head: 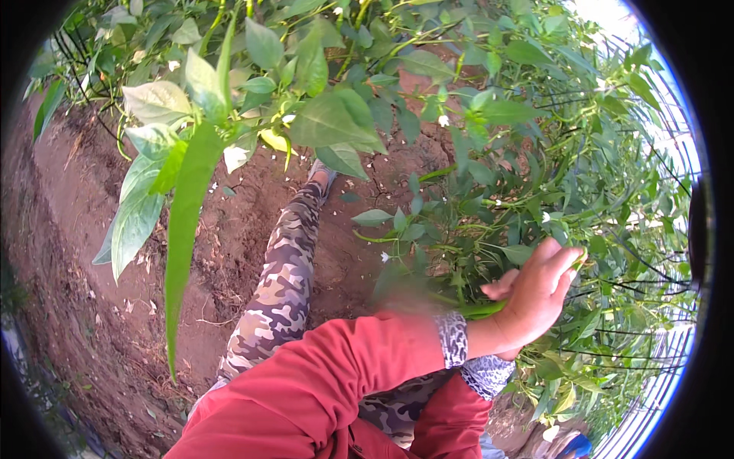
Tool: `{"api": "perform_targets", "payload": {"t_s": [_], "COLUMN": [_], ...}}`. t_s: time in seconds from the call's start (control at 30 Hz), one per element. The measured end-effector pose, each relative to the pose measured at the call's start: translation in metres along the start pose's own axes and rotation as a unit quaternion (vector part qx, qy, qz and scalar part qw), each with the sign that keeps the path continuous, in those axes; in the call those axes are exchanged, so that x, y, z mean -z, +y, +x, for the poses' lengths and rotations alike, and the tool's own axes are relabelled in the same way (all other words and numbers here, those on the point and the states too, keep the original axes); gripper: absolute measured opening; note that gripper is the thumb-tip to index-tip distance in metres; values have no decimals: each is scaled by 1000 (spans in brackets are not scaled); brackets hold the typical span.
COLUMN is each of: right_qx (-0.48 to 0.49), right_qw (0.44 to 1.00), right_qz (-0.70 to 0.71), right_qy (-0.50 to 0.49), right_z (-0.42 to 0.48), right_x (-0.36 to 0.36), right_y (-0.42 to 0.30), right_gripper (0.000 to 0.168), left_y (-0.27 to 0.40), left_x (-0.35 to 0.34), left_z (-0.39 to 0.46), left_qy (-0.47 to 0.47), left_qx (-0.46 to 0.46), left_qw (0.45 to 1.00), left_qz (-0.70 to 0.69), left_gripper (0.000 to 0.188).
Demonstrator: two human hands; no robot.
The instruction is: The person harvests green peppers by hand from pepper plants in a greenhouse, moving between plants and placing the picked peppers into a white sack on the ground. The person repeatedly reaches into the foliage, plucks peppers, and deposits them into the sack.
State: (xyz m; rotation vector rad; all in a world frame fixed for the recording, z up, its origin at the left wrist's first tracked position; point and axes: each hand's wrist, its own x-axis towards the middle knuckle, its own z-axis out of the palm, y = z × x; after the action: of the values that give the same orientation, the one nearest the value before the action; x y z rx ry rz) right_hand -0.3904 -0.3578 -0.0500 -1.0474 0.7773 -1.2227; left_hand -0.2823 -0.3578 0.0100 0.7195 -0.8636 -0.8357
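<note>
My left hand (536,298) reaches across to the right side, among the pepper plants (493,224). Its fingers are bent around a small green plant part (581,259), perhaps a pepper or stem, which shows at the fingertips. Behind the left wrist, my right hand (509,353) is mostly hidden; only a strip by its patterned cuff shows plainly. Long green peppers (481,310) show beside the left wrist, and I cannot tell whether the right hand holds them. Blurred fingers (500,286) appear left of the left hand; whose hand they belong to is unclear.
A leafy pepper shoot (192,143) hangs close to the camera at upper left. My leg in camouflage trousers (281,275) stretches over brown soil (172,275) strewn with fallen white petals. Thin dark lines (636,281) run through the foliage at right. A blue object (578,445) lies at lower right.
</note>
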Motion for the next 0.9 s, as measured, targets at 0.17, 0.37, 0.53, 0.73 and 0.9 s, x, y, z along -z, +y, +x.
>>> {"api": "perform_targets", "payload": {"t_s": [0.17,0.37,0.53,0.73,0.9], "right_qx": [12,12,9,5,-4], "right_qw": [999,997,995,995,995], "right_qz": [-7,39,72,64,62], "right_qy": [37,-69,-62,-71,-83], "right_z": [-4,-1,5,6,6], "right_x": [3,18,21,23,25], "right_y": [-7,-15,-10,-10,-11], "right_gripper": [38,36,41,39,39], "left_y": [13,-107,-222,-269,-241], "left_x": [27,153,194,185,191], "left_z": [-2,77,131,129,128], "left_qy": [37,24,-188,-261,-255], "left_qx": [-36,50,89,200,301], "left_qw": [999,978,933,943,908], "left_qz": [-8,203,294,-54,-139], "left_gripper": [37,21,24,18,19]}}
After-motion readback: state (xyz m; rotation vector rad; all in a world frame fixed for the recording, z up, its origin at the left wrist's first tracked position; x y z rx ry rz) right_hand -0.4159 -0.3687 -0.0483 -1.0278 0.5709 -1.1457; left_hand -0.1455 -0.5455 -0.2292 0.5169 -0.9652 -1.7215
